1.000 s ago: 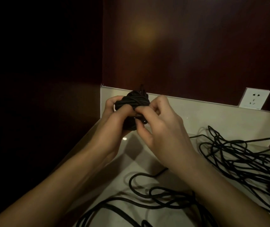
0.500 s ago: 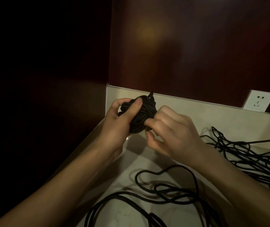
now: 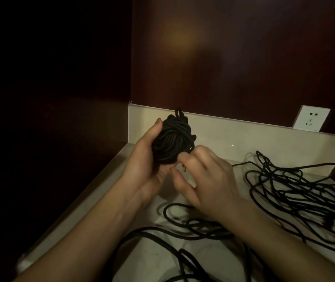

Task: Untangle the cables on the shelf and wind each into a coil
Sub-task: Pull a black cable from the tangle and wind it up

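A tight black cable coil (image 3: 172, 142) is held above the back left corner of the pale shelf (image 3: 219, 147). My left hand (image 3: 142, 165) grips the coil from the left, thumb up along its side. Against the coil's lower right edge, my right hand (image 3: 201, 178) pinches the cable's end between its fingertips. A thicker loose black cable (image 3: 182, 231) lies in loops on the shelf under my forearms. A thin black cable tangle (image 3: 296, 192) is spread over the right side of the shelf.
A white wall socket (image 3: 311, 118) sits on the dark wooden back wall at the right. A low pale upstand (image 3: 243, 129) runs along the shelf's back. Dark wood panels close the left side.
My left thumb has come off the coil's front and now lies along its left side. My right hand has dropped to the coil's lower right edge. The view has shifted slightly.
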The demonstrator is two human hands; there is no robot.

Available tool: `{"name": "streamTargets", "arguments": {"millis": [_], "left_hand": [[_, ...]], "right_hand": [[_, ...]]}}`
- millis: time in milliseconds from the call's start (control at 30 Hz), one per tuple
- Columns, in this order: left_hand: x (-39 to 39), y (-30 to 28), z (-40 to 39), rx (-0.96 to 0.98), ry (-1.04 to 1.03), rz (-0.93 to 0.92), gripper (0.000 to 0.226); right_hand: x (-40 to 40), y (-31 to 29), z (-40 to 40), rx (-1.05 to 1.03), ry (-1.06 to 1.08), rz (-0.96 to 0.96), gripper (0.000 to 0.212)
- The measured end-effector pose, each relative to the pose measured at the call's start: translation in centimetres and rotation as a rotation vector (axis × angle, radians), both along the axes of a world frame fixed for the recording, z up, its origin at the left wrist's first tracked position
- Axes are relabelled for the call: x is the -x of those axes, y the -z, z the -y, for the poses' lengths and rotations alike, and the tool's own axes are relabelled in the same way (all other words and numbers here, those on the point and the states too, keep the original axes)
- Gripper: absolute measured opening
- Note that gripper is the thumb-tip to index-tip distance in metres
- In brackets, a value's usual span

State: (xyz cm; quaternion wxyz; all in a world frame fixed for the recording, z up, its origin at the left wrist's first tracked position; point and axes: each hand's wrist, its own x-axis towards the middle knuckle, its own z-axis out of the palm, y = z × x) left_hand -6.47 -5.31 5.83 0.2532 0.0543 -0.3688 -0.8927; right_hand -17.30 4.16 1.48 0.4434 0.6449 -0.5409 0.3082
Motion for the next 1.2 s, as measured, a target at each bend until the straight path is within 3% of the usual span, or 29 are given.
{"name": "streamTargets", "arguments": {"millis": [100,167,267,433,500,600,700,767,833,900,1033,1100,1200], "left_hand": [[-0.3,0.2,-0.5,0.049,0.000,-0.061,0.041],[-0.5,0.4,-0.7,0.078,-0.045,-0.109,0.035],[-0.7,0.3,-0.5,0.072,-0.125,-0.165,0.041],[-1.1,0.4,0.2,0.005,-0.153,-0.183,0.038],[-1.2,0.6,0.3,-0.025,-0.143,-0.162,0.046],[-1.3,1.0,0.3,0.037,-0.055,-0.139,0.053],[-1.5,1.9,-0.3,0.157,0.000,-0.082,0.055],[-1.6,2.5,-0.5,0.190,-0.036,-0.075,0.051],[-1.9,3.0,-0.5,0.268,-0.147,-0.046,0.048],[-2.1,3.5,-0.3,0.419,-0.255,-0.006,0.051],[-2.7,3.1,-0.3,0.693,-0.326,0.069,0.045],[-3.2,2.5,-0.6,0.824,-0.359,0.109,0.044],[-4.6,1.7,-1.7,0.983,-0.403,0.114,0.036]], "right_hand": [[-2.2,-0.1,0.3,0.084,-0.026,0.253,0.009],[-3.5,-0.3,0.6,0.121,0.005,0.317,0.015],[-4.4,-0.4,0.9,0.184,0.037,0.281,0.024],[-4.0,0.8,0.6,0.203,0.059,0.075,0.012],[-4.1,0.9,0.5,0.145,0.090,0.077,0.011],[-4.8,0.3,-0.1,-0.013,0.060,0.346,0.023],[-5.4,0.0,-1.1,-0.162,-0.263,0.791,0.030],[-5.9,-0.4,-1.8,-0.135,-0.449,1.164,0.043],[-6.0,-1.2,-2.2,-0.095,-0.504,1.526,0.061],[-5.6,-2.2,-2.6,-0.131,-0.514,1.760,0.074],[-4.4,-3.9,-2.8,-0.311,-0.527,1.852,0.092],[-4.2,-4.1,-2.9,-0.365,-0.515,1.755,0.070],[-4.5,-4.2,-3.6,-0.246,-0.507,1.631,0.040]]}}
